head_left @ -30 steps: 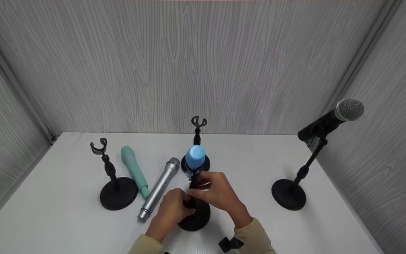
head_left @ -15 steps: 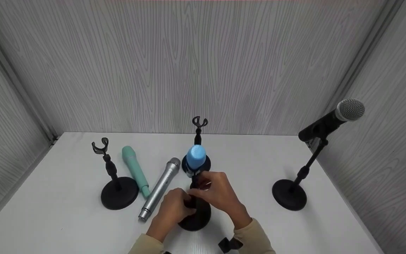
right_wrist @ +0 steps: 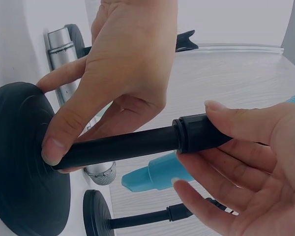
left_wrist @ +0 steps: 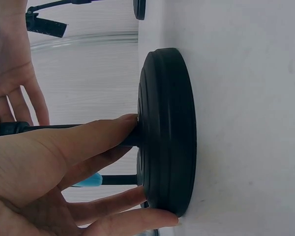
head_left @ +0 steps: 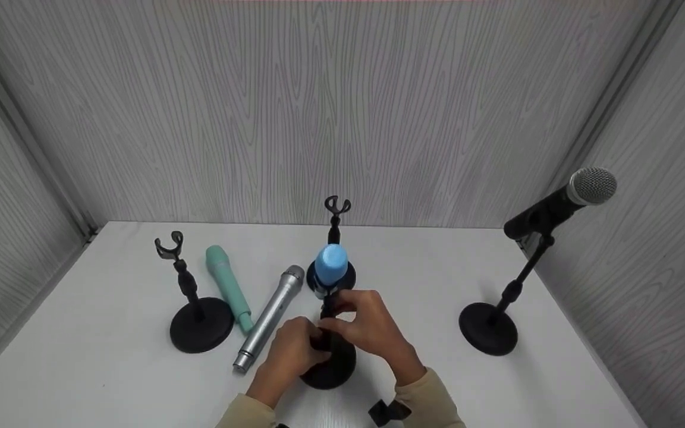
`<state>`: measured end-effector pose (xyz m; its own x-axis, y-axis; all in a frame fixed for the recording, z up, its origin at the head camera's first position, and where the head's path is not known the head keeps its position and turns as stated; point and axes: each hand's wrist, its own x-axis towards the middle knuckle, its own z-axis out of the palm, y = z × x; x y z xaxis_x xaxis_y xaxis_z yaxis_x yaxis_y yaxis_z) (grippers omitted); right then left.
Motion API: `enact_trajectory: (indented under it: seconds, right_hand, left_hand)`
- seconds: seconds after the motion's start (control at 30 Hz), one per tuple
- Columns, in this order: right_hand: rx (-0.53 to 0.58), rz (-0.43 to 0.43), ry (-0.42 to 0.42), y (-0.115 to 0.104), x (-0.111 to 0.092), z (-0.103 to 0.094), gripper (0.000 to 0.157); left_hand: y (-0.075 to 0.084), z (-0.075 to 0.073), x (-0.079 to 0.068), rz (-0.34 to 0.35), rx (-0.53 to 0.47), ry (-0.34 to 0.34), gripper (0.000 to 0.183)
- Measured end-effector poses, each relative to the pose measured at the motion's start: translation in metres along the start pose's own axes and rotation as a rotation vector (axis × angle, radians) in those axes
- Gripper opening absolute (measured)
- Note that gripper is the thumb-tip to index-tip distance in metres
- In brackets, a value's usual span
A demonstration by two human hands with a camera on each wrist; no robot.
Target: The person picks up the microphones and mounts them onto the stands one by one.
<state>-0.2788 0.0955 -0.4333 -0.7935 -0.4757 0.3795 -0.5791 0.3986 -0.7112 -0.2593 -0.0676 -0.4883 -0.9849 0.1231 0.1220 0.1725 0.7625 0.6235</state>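
A black desk microphone stand [head_left: 330, 375] stands upright at the front middle, with a light blue microphone [head_left: 331, 265] at its top. My left hand [head_left: 292, 351] grips the foot of its pole, the thumb pressed where pole meets base [left_wrist: 169, 137]. In the left wrist view, other fingers of that hand touch the base's rim. Higher up, my right hand [head_left: 368, 324] pinches the stand's thick collar [right_wrist: 199, 133] between thumb and fingers, as the right wrist view shows. The blue microphone's tapered lower end [right_wrist: 150, 172] hangs behind the pole in that view.
A silver microphone [head_left: 269, 318] and a green microphone [head_left: 228, 285] lie left of the hands. Two more black stands, one at left [head_left: 200, 326] and one behind [head_left: 334, 229], have bare clips. At right, another stand [head_left: 488, 328] holds a black microphone [head_left: 556, 205]. Grey panels enclose the table.
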Motion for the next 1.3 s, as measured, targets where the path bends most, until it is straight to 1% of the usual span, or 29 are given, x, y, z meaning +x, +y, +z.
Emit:
enact_trajectory:
  seconds: [0.13,0.27,0.47,0.73,0.9,1.13,1.3]
  right_hand:
    - [0.008,-0.018,-0.012,0.0007,-0.0007,-0.0002,0.018]
    - [0.017,-0.007,-0.029,-0.0002,-0.0010,-0.0007,0.018]
    - [0.039,0.013,-0.054,-0.0010,0.0002,-0.0023,0.017]
    - [0.035,0.044,-0.078,0.0009,0.0001,-0.0025,0.022]
    - [0.028,0.046,-0.069,0.0008,-0.0003,-0.0024,0.026]
    - [0.017,0.073,-0.043,0.0011,-0.0005,-0.0024,0.025]
    - [0.003,0.063,-0.021,0.0008,-0.0003,-0.0012,0.024]
  left_hand:
    - [-0.0004,0.0002,0.0019,0.002,-0.006,-0.007,0.019]
    - [-0.0006,0.0000,0.0015,0.005,-0.008,-0.003,0.020]
    - [0.0007,-0.0019,-0.0005,-0.029,-0.025,-0.021,0.032]
    - [0.0006,-0.0014,0.0006,-0.058,-0.032,-0.043,0.033]
    - [0.0004,-0.0009,0.0006,-0.039,-0.023,-0.030,0.031]
    - [-0.0003,0.0005,-0.0004,-0.015,-0.020,-0.009,0.031]
    - [-0.0003,-0.0001,-0.0019,-0.003,-0.019,0.007,0.030]
